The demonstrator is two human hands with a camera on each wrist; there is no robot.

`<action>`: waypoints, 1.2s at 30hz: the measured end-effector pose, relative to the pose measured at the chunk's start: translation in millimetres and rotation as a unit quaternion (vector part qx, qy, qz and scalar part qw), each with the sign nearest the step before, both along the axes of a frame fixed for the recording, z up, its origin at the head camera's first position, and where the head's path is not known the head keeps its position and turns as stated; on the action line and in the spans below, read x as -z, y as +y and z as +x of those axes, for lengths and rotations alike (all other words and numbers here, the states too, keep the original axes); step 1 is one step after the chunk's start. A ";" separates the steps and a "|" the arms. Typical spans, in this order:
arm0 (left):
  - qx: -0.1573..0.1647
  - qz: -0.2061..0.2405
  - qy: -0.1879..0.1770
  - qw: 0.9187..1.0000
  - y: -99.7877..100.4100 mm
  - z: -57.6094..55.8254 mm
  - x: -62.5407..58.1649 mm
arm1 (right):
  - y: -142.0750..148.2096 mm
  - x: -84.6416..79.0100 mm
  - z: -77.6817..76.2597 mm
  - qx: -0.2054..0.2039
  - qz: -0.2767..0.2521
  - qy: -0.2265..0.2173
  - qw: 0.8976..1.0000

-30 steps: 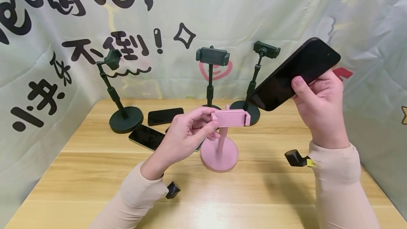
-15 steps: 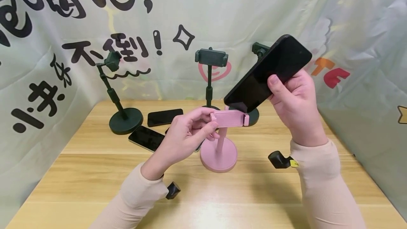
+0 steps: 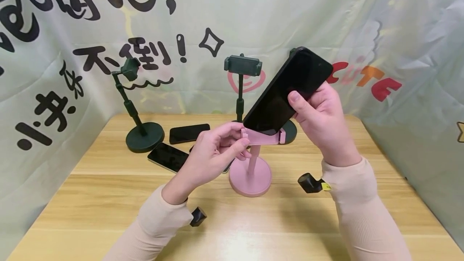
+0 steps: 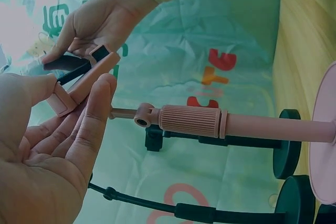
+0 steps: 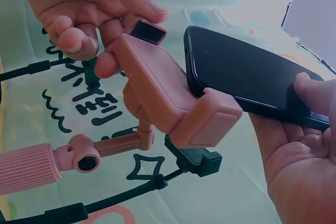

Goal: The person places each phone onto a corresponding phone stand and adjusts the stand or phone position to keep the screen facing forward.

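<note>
A pink phone stand stands upright on the table, its clamp tilted back at the top. My left hand pinches the left end of that clamp between thumb and fingers. In my right hand is a black smartphone, gripped near its right side with the thumb on the screen. The phone slants, its lower end right at the clamp's face in the head view. In the right wrist view, the phone's end sits between the clamp's two arms, beside the pink clamp.
Dark green phone stands stand behind: one at left, one in the middle, one at right partly hidden by the phone. Two black phones lie on the table, a far one and a nearer one. A printed cloth hangs behind.
My right hand has brought the smartphone leftward and slightly down, from right of the pink stand to its clamp. My left hand stays on the clamp's left end.
</note>
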State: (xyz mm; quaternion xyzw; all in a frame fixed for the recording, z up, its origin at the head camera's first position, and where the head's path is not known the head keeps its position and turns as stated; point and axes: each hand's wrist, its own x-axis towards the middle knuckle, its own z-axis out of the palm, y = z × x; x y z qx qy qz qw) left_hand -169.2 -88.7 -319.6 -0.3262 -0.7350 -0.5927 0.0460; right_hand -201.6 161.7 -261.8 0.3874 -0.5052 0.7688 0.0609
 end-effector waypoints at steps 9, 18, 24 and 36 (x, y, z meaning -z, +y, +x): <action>0.005 -0.002 -0.008 1.000 1.7 -0.3 -0.6 | 0.6 3.5 -1.4 0.002 0.019 0.006 1.000; -0.008 -0.024 0.021 0.999 2.1 2.8 0.0 | 2.1 1.9 2.6 0.075 0.106 0.008 0.992; -0.021 -0.021 0.035 0.999 5.2 3.7 1.1 | 3.3 0.4 1.8 0.104 0.132 0.037 0.985; -0.035 -0.017 0.044 0.998 8.0 6.4 -0.1 | 8.9 -5.0 -3.7 0.136 0.178 0.116 0.968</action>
